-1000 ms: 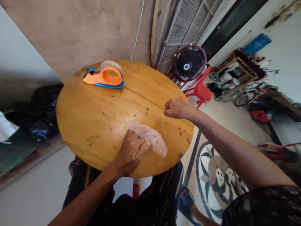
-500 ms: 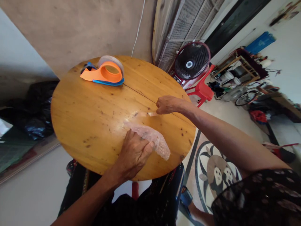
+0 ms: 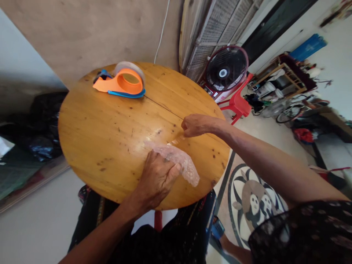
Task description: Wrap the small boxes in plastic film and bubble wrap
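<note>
My left hand [image 3: 159, 176] is closed around a bundle of pinkish bubble wrap [image 3: 185, 163] and holds it on the round wooden table [image 3: 110, 121]. Whatever the wrap may contain is hidden. My right hand [image 3: 195, 125], fingers pinched, grips a short strip of clear tape [image 3: 178, 140] just beyond the bundle. The strip's free end hangs by the upper edge of the wrap; I cannot tell whether it touches. An orange and blue tape dispenser [image 3: 128, 82] with a roll of tape lies at the table's far left side.
A wall stands behind the table with a white cord [image 3: 162, 31] hanging down. To the far right are a fan [image 3: 223, 73] and a red plastic chair [image 3: 238, 104]. Black plastic bags [image 3: 44, 121] lie left of the table. A cluttered shelf [image 3: 291, 79] stands farther right.
The strip of tape has swung down nearer to the bubble wrap, with my right hand slightly lower and turned. My left hand keeps its grip in almost the same place.
</note>
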The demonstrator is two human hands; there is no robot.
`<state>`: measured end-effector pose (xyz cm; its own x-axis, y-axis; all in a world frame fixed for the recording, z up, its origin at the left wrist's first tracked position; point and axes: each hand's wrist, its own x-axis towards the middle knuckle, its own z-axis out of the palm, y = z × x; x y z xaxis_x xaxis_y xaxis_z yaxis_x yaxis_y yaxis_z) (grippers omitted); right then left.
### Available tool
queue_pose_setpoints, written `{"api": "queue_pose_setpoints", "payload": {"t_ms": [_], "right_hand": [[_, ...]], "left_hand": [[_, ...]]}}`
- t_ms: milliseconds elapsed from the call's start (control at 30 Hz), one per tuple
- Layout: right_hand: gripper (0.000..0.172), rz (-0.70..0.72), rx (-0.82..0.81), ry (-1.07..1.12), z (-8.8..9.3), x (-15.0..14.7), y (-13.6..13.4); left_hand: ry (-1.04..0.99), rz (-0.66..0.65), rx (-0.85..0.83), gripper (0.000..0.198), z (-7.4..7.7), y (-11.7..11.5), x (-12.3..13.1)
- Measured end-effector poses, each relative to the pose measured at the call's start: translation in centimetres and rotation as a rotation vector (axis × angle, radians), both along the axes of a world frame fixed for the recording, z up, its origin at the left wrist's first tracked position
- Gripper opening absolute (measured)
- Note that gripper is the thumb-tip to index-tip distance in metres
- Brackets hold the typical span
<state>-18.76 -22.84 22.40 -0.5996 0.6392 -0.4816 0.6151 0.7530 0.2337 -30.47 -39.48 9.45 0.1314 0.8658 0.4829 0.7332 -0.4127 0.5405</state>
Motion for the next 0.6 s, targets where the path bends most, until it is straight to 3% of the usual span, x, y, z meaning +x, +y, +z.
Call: {"api": "queue_pose_setpoints", "payload": {"t_ms": [333, 600], "right_hand": [[0.020, 0.062, -0.144, 0.134, 0.9, 2.0, -0.9], [0.025, 0.045, -0.187, 0.222, 1.4, 2.8, -1.2]], "left_hand": [[0.002, 0.008, 0.029, 0.046, 0.0, 0.1, 0.0], [-0.011, 0.001, 0.029, 0.043, 0.1, 0.0, 0.0]]}}
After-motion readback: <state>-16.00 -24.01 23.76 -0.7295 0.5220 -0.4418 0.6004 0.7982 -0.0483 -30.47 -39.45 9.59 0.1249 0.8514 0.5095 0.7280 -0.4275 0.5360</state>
